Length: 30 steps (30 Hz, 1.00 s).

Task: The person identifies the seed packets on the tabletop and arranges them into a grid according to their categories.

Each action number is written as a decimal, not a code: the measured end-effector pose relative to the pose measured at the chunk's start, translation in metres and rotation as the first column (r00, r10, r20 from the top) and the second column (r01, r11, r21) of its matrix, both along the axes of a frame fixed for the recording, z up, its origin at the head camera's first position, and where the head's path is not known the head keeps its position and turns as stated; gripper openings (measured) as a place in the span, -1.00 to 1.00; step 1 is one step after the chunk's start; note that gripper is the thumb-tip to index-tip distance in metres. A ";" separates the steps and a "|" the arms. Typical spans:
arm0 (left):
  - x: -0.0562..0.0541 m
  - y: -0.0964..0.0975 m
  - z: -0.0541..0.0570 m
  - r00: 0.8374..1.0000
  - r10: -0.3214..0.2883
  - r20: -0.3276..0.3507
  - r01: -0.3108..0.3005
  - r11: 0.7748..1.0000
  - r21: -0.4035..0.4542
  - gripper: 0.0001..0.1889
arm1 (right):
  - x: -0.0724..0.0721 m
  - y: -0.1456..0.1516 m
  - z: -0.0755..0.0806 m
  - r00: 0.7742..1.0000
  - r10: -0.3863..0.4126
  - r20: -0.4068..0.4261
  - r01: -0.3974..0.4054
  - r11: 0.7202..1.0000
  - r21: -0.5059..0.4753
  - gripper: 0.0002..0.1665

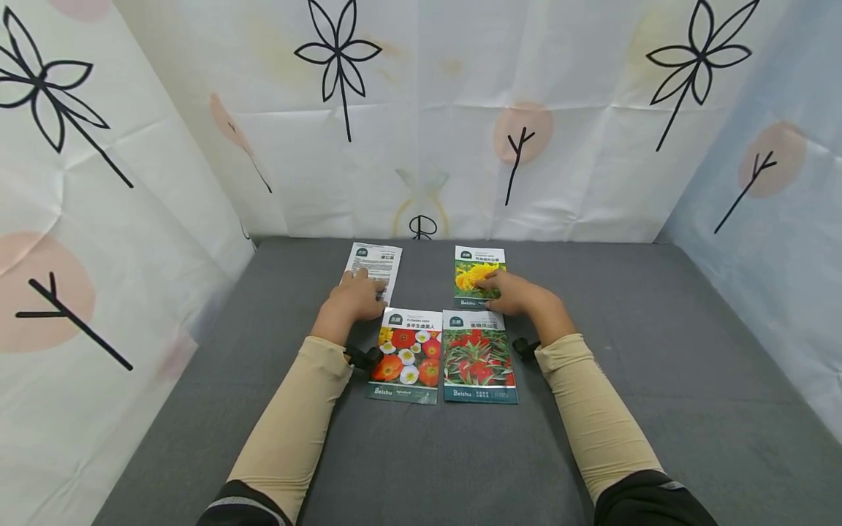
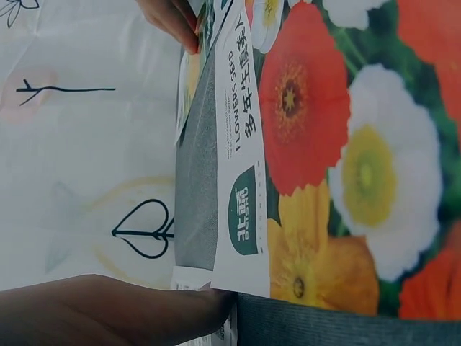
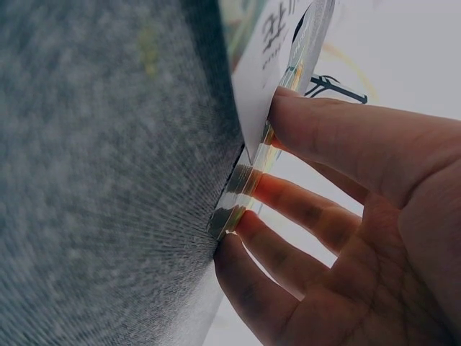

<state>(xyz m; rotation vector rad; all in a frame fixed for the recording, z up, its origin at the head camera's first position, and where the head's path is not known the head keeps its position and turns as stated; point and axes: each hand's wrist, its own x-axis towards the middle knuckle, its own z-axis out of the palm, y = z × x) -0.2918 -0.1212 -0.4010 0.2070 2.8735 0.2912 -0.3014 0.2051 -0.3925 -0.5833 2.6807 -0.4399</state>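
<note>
Four flower seed packets lie two by two on the grey table. My left hand (image 1: 357,298) rests on the far-left packet (image 1: 384,257), which shows a white, printed text side. Its thumb (image 2: 173,306) is at the near corner of that packet, close to the poppy packet (image 1: 406,358). On the far-right packet with yellow blooms (image 1: 470,275) are the fingertips of my right hand (image 1: 522,294), spread over its right side, with the thumb at its near edge. Nearest me on the right lies a packet with red flowers and green leaves (image 1: 479,358).
The grey tabletop (image 1: 408,460) runs back to a white cloth wall (image 1: 460,175) printed with leaves and twigs. More cloth hangs at the left and right sides. A dark wrist camera (image 1: 363,358) sits beside the poppy packet.
</note>
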 end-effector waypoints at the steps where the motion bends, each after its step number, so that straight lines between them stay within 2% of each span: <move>1: 0.000 0.001 0.000 1.000 0.001 0.002 -0.001 1.000 0.002 -0.39 | 0.000 0.000 0.000 1.000 0.004 -0.001 -0.004 1.000 0.003 -0.29; 30: -0.015 0.011 0.001 0.999 -0.035 0.000 0.035 0.999 -0.001 -0.40 | -0.001 0.000 0.000 1.000 0.005 0.010 -0.005 1.000 -0.001 -0.30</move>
